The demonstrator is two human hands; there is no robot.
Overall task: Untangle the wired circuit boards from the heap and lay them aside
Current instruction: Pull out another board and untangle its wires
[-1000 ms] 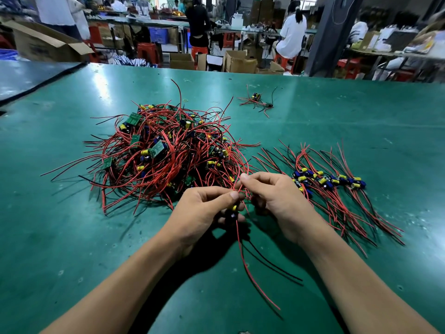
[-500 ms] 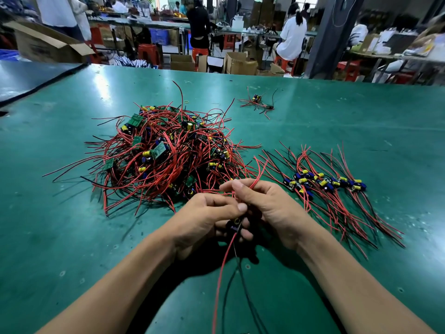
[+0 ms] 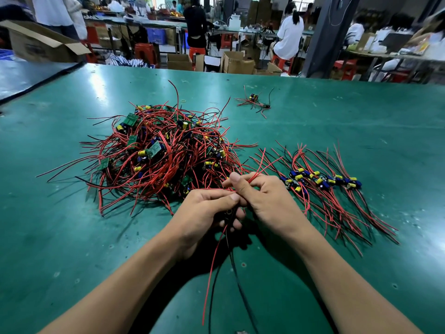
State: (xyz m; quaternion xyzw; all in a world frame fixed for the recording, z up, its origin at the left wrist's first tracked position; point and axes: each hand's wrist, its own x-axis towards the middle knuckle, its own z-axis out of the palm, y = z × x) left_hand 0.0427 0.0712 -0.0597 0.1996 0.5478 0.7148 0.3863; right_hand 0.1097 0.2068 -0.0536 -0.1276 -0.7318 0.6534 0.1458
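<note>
Where your left hand point(image 3: 204, 210) and right hand point(image 3: 265, 201) meet just in front of the heap point(image 3: 163, 155) on the counter point(image 3: 361, 116), each grip pinches red wires point(image 3: 211, 268), their circuit board hidden between your fingers.

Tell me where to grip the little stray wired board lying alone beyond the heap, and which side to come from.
Probably pinch the stray board by its body, where the yellow parts sit, coming straight down from above. Its red and black wires splay flat across the green table to several sides, so a side approach would likely snag loose ends.
</note>
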